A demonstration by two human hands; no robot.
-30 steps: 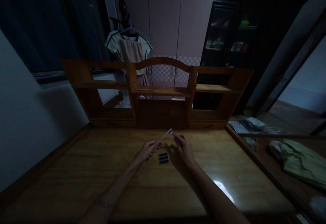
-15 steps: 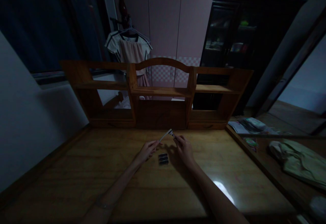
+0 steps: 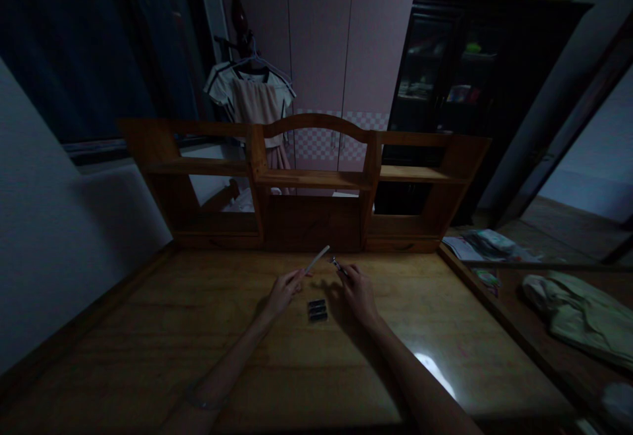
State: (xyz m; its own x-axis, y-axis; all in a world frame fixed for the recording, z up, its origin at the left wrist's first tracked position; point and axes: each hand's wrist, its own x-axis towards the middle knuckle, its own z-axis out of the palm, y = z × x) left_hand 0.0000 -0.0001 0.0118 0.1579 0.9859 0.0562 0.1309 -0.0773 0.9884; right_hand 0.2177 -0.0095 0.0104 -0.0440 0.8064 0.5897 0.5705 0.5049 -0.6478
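Above the desk, my left hand is closed around the lower end of a thin pale strip, which slants up to the right. My right hand pinches a small razor-like tool with a shiny metal head and dark handle; much of it is hidden by the fingers. A short gap separates the tool's head from the strip. On the desktop between my forearms lies a small pack of black pieces in rows, touched by neither hand.
The wooden desk has a shelf unit along its back edge. A wall borders the left side. To the right are papers and a pale green cloth. The room is dim.
The strip and the tool's head were touching or overlapping before; now they are apart. My left hand has shifted slightly left, while the right hand has barely moved.
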